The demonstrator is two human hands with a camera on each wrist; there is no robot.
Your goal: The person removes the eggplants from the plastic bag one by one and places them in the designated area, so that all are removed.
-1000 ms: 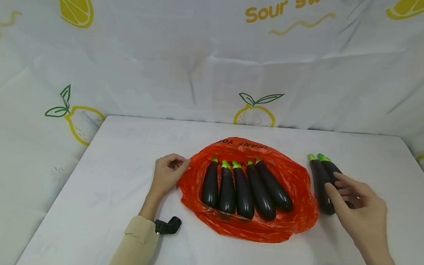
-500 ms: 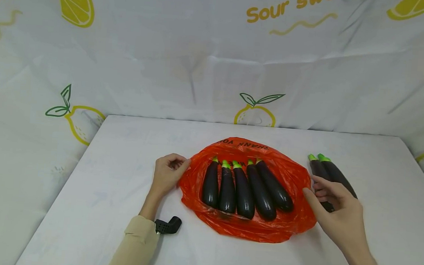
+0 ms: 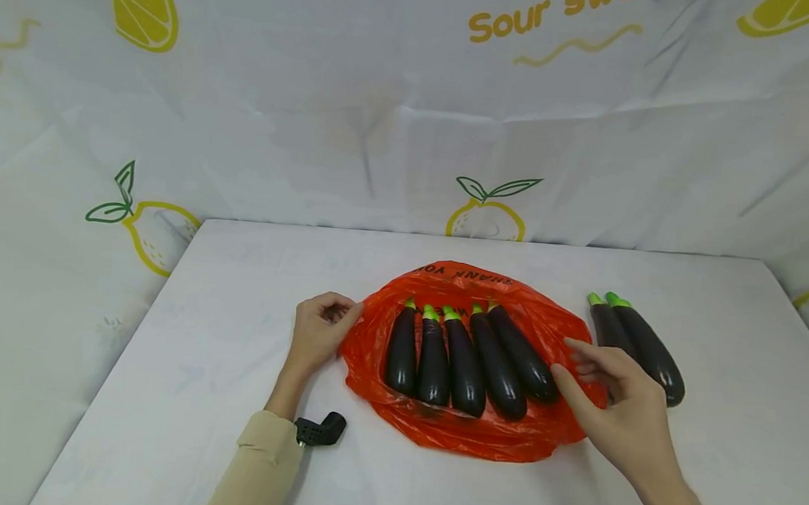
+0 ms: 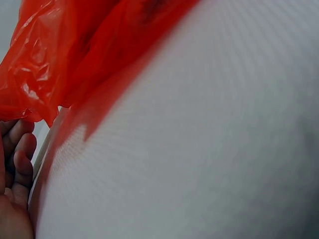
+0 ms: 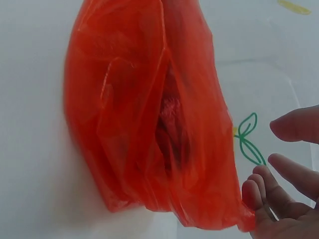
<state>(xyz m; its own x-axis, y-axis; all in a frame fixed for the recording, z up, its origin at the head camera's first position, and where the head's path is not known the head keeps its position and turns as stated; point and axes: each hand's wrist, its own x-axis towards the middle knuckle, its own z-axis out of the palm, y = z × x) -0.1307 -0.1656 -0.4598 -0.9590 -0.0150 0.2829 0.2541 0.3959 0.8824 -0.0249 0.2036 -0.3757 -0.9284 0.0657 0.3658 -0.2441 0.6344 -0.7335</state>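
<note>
A red plastic bag (image 3: 434,434) lies spread on the white table with several dark eggplants (image 3: 468,366) with green stems in a row on it. My left hand (image 3: 322,326) pinches the bag's left edge; in the left wrist view, curled fingers (image 4: 22,154) show just under the red plastic (image 4: 45,64). Over the bag's right side, my right hand (image 3: 619,400) has thumb and fingers parted, its thumb tip right at the lower end of the rightmost eggplant. In the right wrist view, that hand (image 5: 286,184) has a gap between thumb and fingers, beside the bag (image 5: 124,124).
Two more eggplants (image 3: 648,344) lie side by side right of the bag, partly behind my right hand. A white table (image 3: 234,272) carries everything, and a white cloth (image 3: 301,120) printed with lemons hangs behind its far edge. Black wrist devices (image 3: 322,430) sit at both wrists.
My right hand has moved left, from over the two separate eggplants to over the bag's right side, uncovering more of them. The left hand and the bag have stayed in place.
</note>
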